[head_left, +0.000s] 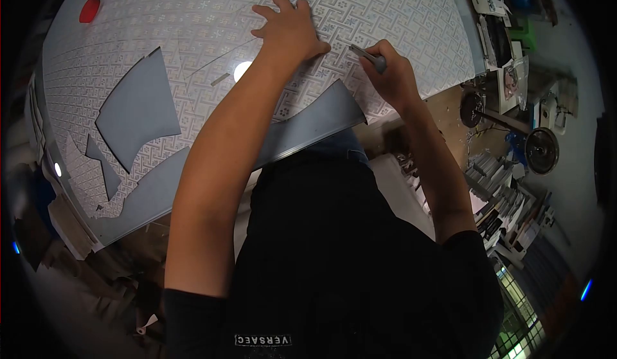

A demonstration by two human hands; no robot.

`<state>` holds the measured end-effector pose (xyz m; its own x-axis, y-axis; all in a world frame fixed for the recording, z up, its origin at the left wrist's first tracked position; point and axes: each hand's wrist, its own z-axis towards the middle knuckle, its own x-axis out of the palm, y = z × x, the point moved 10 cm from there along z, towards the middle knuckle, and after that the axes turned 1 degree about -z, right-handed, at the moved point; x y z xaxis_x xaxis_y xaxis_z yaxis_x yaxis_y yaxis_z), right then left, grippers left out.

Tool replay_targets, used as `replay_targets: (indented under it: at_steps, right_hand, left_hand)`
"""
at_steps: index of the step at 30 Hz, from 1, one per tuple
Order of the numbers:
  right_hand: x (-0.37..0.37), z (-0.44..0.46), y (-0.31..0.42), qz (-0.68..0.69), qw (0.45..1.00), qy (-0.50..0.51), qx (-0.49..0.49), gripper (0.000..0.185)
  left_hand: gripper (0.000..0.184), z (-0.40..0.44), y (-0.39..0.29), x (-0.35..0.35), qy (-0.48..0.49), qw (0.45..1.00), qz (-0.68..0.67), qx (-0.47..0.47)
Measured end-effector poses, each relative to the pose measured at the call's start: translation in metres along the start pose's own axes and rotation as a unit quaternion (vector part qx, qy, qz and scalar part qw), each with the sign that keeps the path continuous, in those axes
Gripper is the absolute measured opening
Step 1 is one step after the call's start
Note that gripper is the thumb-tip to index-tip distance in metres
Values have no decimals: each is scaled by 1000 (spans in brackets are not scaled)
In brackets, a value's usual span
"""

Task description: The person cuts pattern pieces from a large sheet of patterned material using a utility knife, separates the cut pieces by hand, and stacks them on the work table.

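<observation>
The bench (110, 227) is sitting under a big patterned sheet (411, 12), and a grey panel (143, 111) is lying on the sheet's left side. Left grip (289, 32) is splaying flat on the sheet, clutching nothing I can see. Right grip (392, 79) is pinching a tool (380, 65) over the sheet, its long axis slanting toward the left grip.
</observation>
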<state>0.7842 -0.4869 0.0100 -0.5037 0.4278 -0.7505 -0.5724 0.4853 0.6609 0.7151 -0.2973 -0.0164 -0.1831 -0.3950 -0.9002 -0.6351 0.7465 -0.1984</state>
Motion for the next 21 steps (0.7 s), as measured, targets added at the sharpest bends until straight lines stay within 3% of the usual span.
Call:
replay_targets:
  at_steps: [3, 21]
  right_hand:
    - [1, 4, 5, -9, 998, 55, 21, 20]
    - [4, 22, 13, -43, 992, 115, 9, 21]
  left_hand:
    - [107, -1, -1, -2, -12, 1000, 1, -1]
    - [114, 2, -2, -3, -8, 1000, 9, -3]
